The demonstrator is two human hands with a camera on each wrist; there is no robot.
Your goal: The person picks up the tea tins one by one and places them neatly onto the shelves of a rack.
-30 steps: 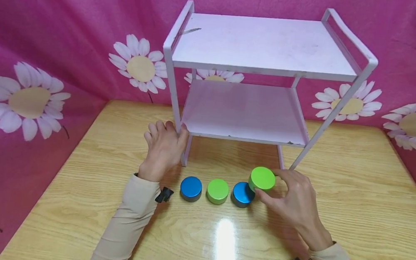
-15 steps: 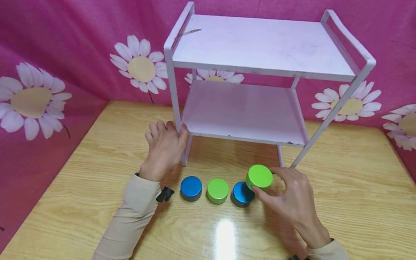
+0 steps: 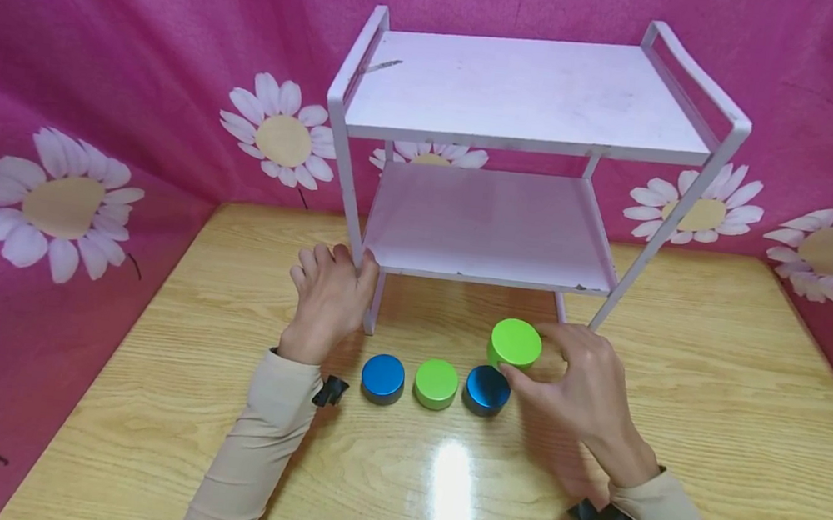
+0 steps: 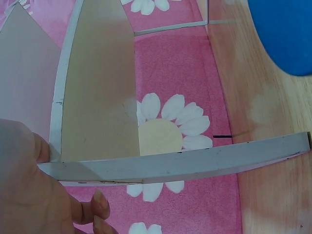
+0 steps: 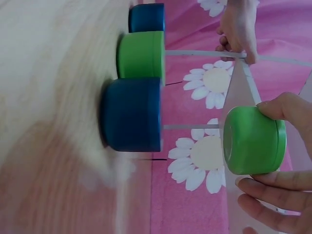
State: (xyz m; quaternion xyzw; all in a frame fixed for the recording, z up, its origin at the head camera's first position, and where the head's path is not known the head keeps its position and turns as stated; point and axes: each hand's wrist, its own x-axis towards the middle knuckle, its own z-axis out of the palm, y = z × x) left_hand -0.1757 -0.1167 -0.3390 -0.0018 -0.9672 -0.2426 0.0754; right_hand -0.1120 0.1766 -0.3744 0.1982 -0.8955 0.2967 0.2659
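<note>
My right hand pinches a green round tin between thumb and fingers. In the right wrist view the tin hangs clear of the table, with the thumb on one side and fingertips on the other. Just in front of it on the table stands a blue tin. To its left are another green tin and a second blue tin, all in a row. My left hand holds the left front post of a white two-tier shelf rack at its lower shelf; the left wrist view shows fingers curled around the post.
The rack's upper shelf has raised side rails. Its lower shelf is behind the tins, above the wooden table. A pink cloth with daisies hangs behind and along the sides.
My right hand has moved the green tin slightly left and away from me, so the right blue tin shows more fully. The left hand stays on the rack.
</note>
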